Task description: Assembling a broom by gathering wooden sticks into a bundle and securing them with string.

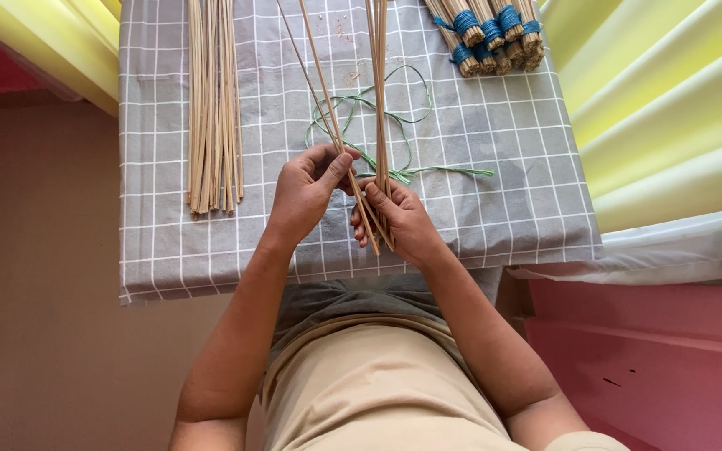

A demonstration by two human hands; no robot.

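Observation:
My left hand (307, 192) pinches one or two thin pale reed sticks (321, 92) that slant up and to the left across the table. My right hand (403, 221) grips a small bunch of the same sticks (378, 83), held nearly upright, their lower ends poking out below my fingers. The two hands touch over the grey checked cloth (495, 167). A green string (394, 125) lies looped on the cloth just behind my hands.
A loose pile of pale sticks (215, 108) lies on the left of the cloth. Several stick bundles tied with blue cord (490, 33) rest at the back right. Yellow fabric (662, 100) flanks the table; a pink surface (645, 351) is at the lower right.

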